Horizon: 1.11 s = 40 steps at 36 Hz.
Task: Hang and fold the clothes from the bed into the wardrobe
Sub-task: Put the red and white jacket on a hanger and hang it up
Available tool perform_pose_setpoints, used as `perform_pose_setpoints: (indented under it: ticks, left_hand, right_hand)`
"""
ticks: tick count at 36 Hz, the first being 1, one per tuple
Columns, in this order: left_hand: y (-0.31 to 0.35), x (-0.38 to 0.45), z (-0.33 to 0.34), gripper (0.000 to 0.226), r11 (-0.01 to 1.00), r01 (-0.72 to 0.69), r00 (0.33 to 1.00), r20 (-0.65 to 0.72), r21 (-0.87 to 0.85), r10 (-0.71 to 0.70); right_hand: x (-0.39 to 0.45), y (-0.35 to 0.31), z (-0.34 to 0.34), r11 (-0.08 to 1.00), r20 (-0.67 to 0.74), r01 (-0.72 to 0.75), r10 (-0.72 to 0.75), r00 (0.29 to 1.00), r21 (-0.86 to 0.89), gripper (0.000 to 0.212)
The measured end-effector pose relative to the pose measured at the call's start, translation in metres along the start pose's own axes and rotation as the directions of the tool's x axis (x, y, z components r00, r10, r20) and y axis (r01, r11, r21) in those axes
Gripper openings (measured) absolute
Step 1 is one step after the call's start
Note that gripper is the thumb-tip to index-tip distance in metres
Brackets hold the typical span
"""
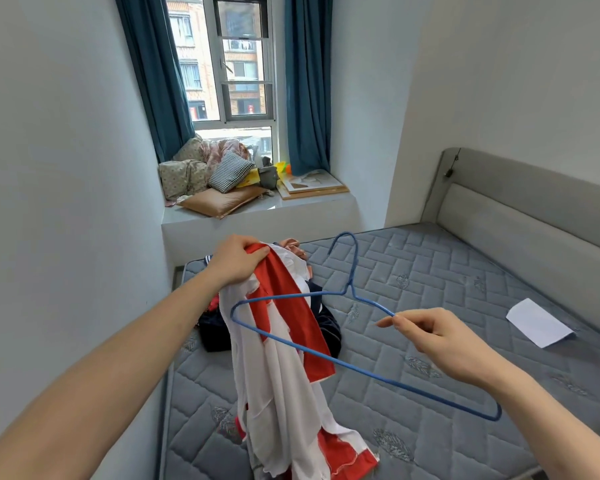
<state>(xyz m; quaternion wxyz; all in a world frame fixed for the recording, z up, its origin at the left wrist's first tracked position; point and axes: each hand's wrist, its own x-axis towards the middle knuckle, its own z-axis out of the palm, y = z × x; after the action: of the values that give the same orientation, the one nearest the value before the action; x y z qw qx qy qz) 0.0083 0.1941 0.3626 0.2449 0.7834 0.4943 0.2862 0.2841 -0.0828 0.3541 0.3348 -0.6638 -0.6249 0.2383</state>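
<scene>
My left hand [238, 259] grips the top of a red and white garment [284, 368], which hangs down above the grey mattress [430, 282]. My right hand [440, 336] pinches the upper arm of a blue wire hanger [352, 282]. The hanger's left end lies in front of the garment, its hook pointing up. Behind the garment, a pile of dark navy clothes [326, 327] with a pink piece [293, 247] lies on the mattress near its far left corner. No wardrobe is in view.
A white sheet of paper [537, 322] lies on the right of the mattress. The padded grey headboard [534, 202] runs along the right. A window ledge [291, 202] behind the bed carries cushions, toys and boards. A wall stands close on the left.
</scene>
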Motion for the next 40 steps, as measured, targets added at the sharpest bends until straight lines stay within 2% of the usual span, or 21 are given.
perform_pose_setpoints:
  ticks: [5,12,19,24,28,32,34,38,40]
  left_hand:
    - [-0.004,0.002,-0.011,0.023,0.999,0.023,0.999,-0.036,0.038,-0.021]
    - [0.017,-0.002,-0.008,0.015,1.0,0.004,1.0,0.018,-0.008,-0.004]
    - [0.06,-0.019,-0.014,0.021,0.982,-0.124,0.992,0.0,-0.139,0.126]
    - [0.095,-0.04,-0.028,0.02,0.941,-0.201,0.979,-0.034,-0.271,0.199]
    - [0.112,-0.057,-0.039,0.019,0.902,-0.257,0.966,-0.052,-0.347,0.255]
    - [0.115,-0.075,-0.036,0.024,0.874,-0.286,0.94,0.061,-0.392,0.335]
    - [0.115,-0.086,-0.03,0.021,0.863,-0.334,0.9,0.145,-0.378,0.412]
    - [0.113,-0.1,-0.016,0.01,0.881,-0.454,0.795,0.387,-0.129,0.467]
    - [0.11,-0.102,-0.016,0.019,0.881,-0.467,0.765,0.466,-0.074,0.444]
  right_hand:
    - [0.001,0.001,-0.013,0.999,-0.008,-0.023,0.023,1.0,0.028,0.031]
    - [0.01,-0.006,0.0,1.0,-0.042,0.011,-0.011,0.999,-0.004,0.026]
    - [0.017,0.002,0.038,0.995,-0.166,-0.057,0.042,0.985,-0.086,0.025]
    - [0.023,0.006,0.062,0.977,-0.279,-0.197,0.212,0.937,0.083,0.03]
    - [0.025,0.004,0.063,0.948,-0.406,-0.173,0.274,0.872,0.267,0.033]
    - [0.026,-0.001,0.054,0.924,-0.538,-0.044,0.259,0.802,0.38,0.036]
    - [0.025,-0.006,0.051,0.923,-0.581,0.028,0.217,0.784,0.384,0.034]
    - [0.022,-0.01,0.051,0.906,-0.618,0.142,0.152,0.772,0.4,0.032]
    - [0.021,-0.01,0.052,0.895,-0.633,0.179,0.136,0.762,0.408,0.033]
